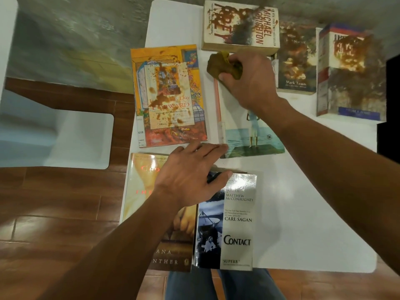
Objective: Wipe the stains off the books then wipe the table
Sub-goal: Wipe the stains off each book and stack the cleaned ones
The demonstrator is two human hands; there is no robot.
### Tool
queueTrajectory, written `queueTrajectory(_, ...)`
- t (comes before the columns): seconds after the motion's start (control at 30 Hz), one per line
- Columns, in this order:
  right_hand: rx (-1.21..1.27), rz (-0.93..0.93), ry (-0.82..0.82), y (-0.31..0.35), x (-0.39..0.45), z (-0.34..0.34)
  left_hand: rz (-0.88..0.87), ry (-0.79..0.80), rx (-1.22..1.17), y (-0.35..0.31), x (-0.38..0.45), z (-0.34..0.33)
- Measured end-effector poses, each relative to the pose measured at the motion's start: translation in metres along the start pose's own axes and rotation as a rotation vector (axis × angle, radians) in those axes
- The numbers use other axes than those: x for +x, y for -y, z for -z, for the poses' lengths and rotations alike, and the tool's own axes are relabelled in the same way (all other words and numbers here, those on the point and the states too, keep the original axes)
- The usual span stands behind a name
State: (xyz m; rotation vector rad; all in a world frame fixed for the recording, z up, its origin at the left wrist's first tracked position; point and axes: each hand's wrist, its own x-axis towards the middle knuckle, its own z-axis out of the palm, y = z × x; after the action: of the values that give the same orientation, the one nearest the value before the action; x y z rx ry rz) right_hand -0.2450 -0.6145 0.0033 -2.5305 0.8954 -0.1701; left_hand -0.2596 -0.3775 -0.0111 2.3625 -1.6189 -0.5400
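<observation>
In the head view, a white table (303, 191) carried seven books, and the seaside book (249, 131) in the middle serves here as the landmark. The right hand (249, 81) lay on the far part of this book, its fingers curled round a crumpled brownish-yellow cloth (223, 64) and pressing it against the cover. The left hand (190, 176) was spread flat, its fingertips touching the near left corner of the seaside book, apparently to keep it from sliding.

The visible part of the seaside cover looked free of stains. To its left lay the orange book (168, 96), spotted with brown marks. Beyond it lay the Michael Crichton paperback (240, 27), heavily stained. To its right lay the Mark Twain book (296, 59), and further right a boxed volume (350, 72), both thickly smeared. Nearer than the seaside book lay the Carl Sagan book "Contact" (233, 224) and, beside that one, a tan-covered book (147, 191), both looking clean.

The cloth already looked dirty, so it could well spread brown residue on a clean cover instead of lifting it. A hard stroke might also push the seaside book against the Crichton paperback, which lay just beside the cloth. If the left fingertips slipped off the corner, the book could turn under the wiping.
</observation>
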Motion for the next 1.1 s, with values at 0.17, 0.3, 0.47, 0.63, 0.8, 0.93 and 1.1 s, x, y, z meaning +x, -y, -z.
queueTrajectory(0.17, -0.016, -0.07, -0.007, -0.005, 0.008, 0.009, 0.007, 0.0, 0.002, -0.001, 0.001, 0.001)
queueTrajectory(0.3, -0.054, -0.18, -0.012, -0.034, 0.004, 0.032, 0.013, 0.024, 0.008, 0.0, 0.0, 0.002)
queueTrajectory(0.47, 0.004, -0.189, -0.007, -0.056, -0.008, 0.053, 0.003, 0.003, 0.011, 0.0, 0.0, 0.001)
queueTrajectory(0.63, -0.036, -0.149, -0.03, -0.056, -0.008, 0.048, -0.003, 0.011, 0.0, 0.0, 0.001, 0.002)
queueTrajectory(0.8, -0.068, -0.045, -0.021, -0.046, -0.007, 0.036, -0.014, -0.005, -0.009, 0.0, 0.0, 0.001)
queueTrajectory(0.93, -0.022, 0.074, 0.052, -0.035, -0.006, 0.028, -0.021, -0.015, -0.007, 0.0, 0.0, 0.0)
queueTrajectory(1.1, 0.045, 0.2, 0.141, -0.03, -0.012, 0.024, -0.016, -0.007, -0.013, -0.001, 0.0, 0.002)
